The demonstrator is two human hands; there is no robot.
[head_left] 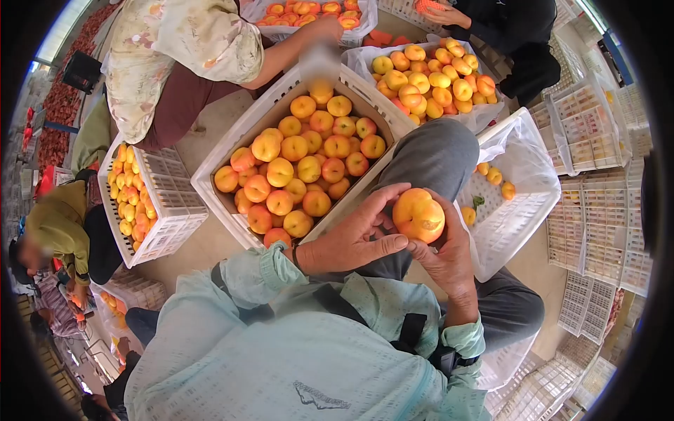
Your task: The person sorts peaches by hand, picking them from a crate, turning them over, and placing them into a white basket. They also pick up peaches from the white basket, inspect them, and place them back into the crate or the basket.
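An orange-yellow peach (418, 215) sits between both my hands above my lap. My right hand (449, 256) cups it from below and from the right. My left hand (354, 238) touches its left side, with fingers over the top and the thumb underneath. Just left of my hands stands a white crate (246, 130) lined with cardboard and filled with several peaches (302, 172). To the right of my knee is a white crate (523, 210) lined with clear plastic, holding a few small peaches (493, 175).
A person in a floral top reaches toward a far crate (309, 14). Another full crate of peaches (432, 77) is at top right, a smaller one (151, 203) at left. Stacked empty crates (597, 210) line the right side. Other people sit at left.
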